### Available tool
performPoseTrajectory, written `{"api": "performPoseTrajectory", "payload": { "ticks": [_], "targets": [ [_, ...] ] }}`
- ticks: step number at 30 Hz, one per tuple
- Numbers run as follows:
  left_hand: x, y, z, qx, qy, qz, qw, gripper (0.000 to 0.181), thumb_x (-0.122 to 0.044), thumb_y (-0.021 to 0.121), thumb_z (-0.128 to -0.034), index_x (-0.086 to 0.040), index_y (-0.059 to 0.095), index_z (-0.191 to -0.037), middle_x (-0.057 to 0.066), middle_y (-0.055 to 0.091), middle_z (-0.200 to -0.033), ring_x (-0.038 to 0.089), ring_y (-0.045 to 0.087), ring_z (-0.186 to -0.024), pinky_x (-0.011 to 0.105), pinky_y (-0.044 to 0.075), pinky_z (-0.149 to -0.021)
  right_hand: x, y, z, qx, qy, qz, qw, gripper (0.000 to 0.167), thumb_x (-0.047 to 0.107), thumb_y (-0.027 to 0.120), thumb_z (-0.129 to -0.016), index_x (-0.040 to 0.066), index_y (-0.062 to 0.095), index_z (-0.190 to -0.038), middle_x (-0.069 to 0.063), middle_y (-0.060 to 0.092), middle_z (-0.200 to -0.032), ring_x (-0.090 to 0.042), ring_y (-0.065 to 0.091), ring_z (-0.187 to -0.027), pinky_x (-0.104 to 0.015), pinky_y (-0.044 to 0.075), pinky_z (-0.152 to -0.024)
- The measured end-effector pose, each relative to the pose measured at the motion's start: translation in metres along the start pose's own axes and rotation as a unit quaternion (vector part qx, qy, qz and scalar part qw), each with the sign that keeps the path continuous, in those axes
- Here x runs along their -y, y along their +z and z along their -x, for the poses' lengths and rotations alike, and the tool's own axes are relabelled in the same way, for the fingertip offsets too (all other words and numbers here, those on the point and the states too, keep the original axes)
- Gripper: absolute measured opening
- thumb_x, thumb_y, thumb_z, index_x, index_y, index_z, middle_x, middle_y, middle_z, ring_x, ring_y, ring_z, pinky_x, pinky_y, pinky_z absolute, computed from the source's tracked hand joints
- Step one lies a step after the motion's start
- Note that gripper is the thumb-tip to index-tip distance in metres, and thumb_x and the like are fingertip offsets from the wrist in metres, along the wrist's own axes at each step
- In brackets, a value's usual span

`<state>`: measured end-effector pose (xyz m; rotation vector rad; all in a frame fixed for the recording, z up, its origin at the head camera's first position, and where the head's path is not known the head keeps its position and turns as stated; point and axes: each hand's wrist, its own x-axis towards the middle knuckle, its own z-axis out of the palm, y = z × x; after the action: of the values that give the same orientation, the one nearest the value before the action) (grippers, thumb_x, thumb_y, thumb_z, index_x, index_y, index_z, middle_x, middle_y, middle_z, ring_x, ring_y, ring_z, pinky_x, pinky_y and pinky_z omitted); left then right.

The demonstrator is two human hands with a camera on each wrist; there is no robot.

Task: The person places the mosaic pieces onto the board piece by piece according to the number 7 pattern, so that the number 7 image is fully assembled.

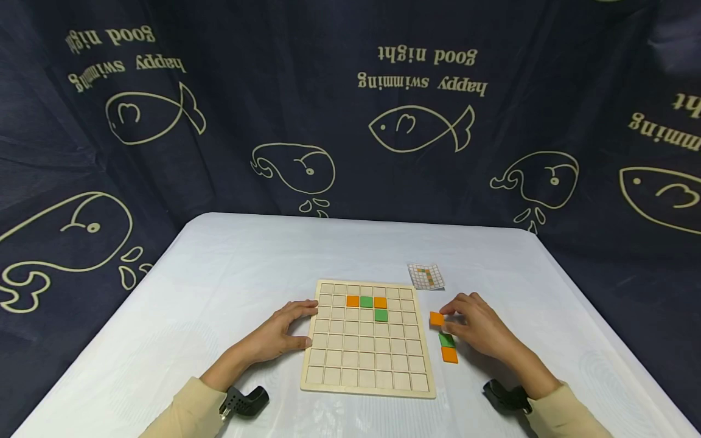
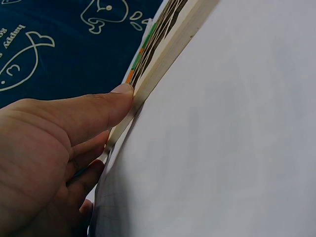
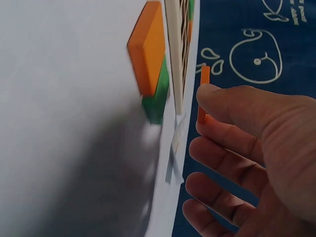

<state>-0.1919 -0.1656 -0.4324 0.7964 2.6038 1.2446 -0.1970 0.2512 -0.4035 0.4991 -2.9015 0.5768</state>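
Note:
A wooden grid board (image 1: 367,359) lies on the table with two orange tiles and two green ones in its upper cells, such as the green tile (image 1: 366,302). My left hand (image 1: 279,331) touches the board's left edge with thumb and fingers; in the left wrist view the thumb of that hand (image 2: 54,143) rests against the rim. Right of the board, my right hand (image 1: 482,325) pinches an orange tile (image 1: 436,319) between thumb and index finger. The right wrist view shows this tile (image 3: 203,94) edge-on. Just below it lie a green tile (image 1: 446,340) and another orange tile (image 1: 449,354).
A small patterned card (image 1: 426,277) lies on the white table (image 1: 274,243) beyond the board's upper right corner. Behind the table hangs a dark cloth (image 1: 339,121) with fish and whale drawings.

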Motion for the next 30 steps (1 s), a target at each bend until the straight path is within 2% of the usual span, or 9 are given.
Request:
{"api": "performPoseTrajectory", "payload": {
  "ticks": [8, 13, 16, 20, 30],
  "targets": [
    [0.001, 0.000, 0.000, -0.002, -0.006, 0.000, 1.0000, 0.060, -0.021, 0.072, -0.0824, -0.007, 0.048, -0.136, 0.006, 0.035, -0.151, 0.035, 0.024, -0.143, 0.061, 0.020, -0.113, 0.014, 0.005, -0.004, -0.006, -0.031, -0.019, 0.9993, 0.015, 0.016, 0.075, -0.078, 0.015, 0.071, -0.093, 0.004, 0.063, -0.091, -0.014, 0.050, -0.086, -0.032, 0.044, -0.074],
    [0.001, 0.000, 0.001, -0.003, -0.001, -0.001, 1.0000, 0.060, -0.022, 0.072, -0.0826, -0.007, 0.048, -0.135, 0.006, 0.035, -0.151, 0.035, 0.025, -0.142, 0.062, 0.020, -0.111, 0.023, 0.009, -0.008, 0.000, -0.034, -0.031, 0.9989, 0.015, 0.015, 0.074, -0.079, 0.015, 0.071, -0.093, 0.004, 0.063, -0.092, -0.014, 0.048, -0.086, -0.033, 0.044, -0.074],
    [0.001, 0.000, 0.000, -0.002, 0.000, -0.003, 1.0000, 0.059, -0.022, 0.071, -0.0827, -0.007, 0.049, -0.135, 0.006, 0.035, -0.151, 0.035, 0.025, -0.142, 0.061, 0.020, -0.112, 0.028, 0.012, -0.010, 0.000, -0.041, -0.041, 0.9983, 0.015, 0.015, 0.074, -0.079, 0.014, 0.070, -0.094, 0.003, 0.063, -0.091, -0.016, 0.052, -0.088, -0.045, 0.044, -0.093],
    [0.001, 0.000, 0.000, -0.002, 0.002, -0.005, 1.0000, 0.058, -0.022, 0.071, -0.0828, -0.007, 0.049, -0.135, 0.006, 0.036, -0.150, 0.034, 0.025, -0.142, 0.061, 0.020, -0.112, 0.034, 0.015, -0.012, -0.004, -0.058, -0.055, 0.9968, 0.016, 0.015, 0.075, -0.078, 0.013, 0.070, -0.093, 0.003, 0.063, -0.089, -0.018, 0.055, -0.089, -0.061, 0.025, -0.110],
    [0.001, -0.001, 0.000, -0.003, 0.005, -0.009, 0.9999, 0.059, -0.022, 0.071, -0.0829, -0.007, 0.049, -0.135, 0.006, 0.036, -0.150, 0.034, 0.026, -0.142, 0.060, 0.022, -0.112, 0.047, 0.020, -0.019, 0.006, -0.073, -0.051, 0.9960, 0.018, 0.017, 0.075, -0.079, 0.013, 0.070, -0.096, 0.002, 0.063, -0.093, -0.023, 0.057, -0.097, -0.061, 0.025, -0.111]
  ]
}}
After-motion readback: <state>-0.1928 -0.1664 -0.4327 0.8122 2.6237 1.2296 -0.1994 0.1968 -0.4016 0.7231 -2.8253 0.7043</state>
